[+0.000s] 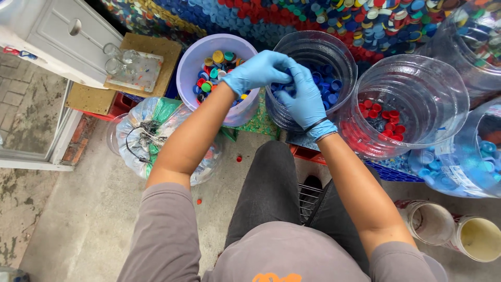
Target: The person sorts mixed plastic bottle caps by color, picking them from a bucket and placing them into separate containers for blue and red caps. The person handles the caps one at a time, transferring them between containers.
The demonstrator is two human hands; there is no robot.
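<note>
While mixed caps [218, 68] fill the lilac tub [194, 57], gloved hands [284, 86] together over the clear tub [334, 49] of blue caps [327, 83].

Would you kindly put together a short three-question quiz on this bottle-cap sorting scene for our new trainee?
1. True or false: both hands wear blue gloves.
2. Which caps lie in the clear container on the right? A) red B) yellow C) green
3. Fill in: the lilac bucket holds caps of ____ colours.

Key: 1. True: left hand and right hand meet over the clear tub of blue caps. 2. A. 3. Mixed.
</note>
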